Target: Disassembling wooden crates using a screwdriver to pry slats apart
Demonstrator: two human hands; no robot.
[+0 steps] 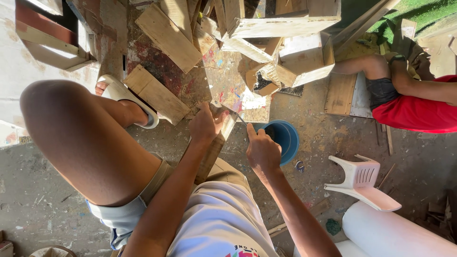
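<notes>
Looking down from the head view, you see your raised left knee [81,138] filling the left side, with your foot in a white sandal [124,99] planted on the concrete floor [38,200]. Just right of the sandal lies a flat wooden board [157,93], and more boards and open wooden boxes [304,59] are heaped across the top of the view.

Your left hand [205,124] is clenched around the upper end of a narrow wooden plank [214,150], which slants down toward your lap and rests against your shorts. Its top end meets a paint-spattered panel [233,85] lying on the floor.

Your right hand [262,151] is closed in a pinch on a thin brush handle [242,120], with the tip pointing up and left toward the plank's top end; the bristles are too small to make out. Just beyond your knuckles, touching the hand in this view, stands a blue bucket [288,138], its dark inside partly hidden.

Further right, a small white plastic stool [362,181] lies tipped on its side, and a white roll [395,233] sits at the lower right corner. At the right edge another person in red shorts [414,113] sits on a board.
</notes>
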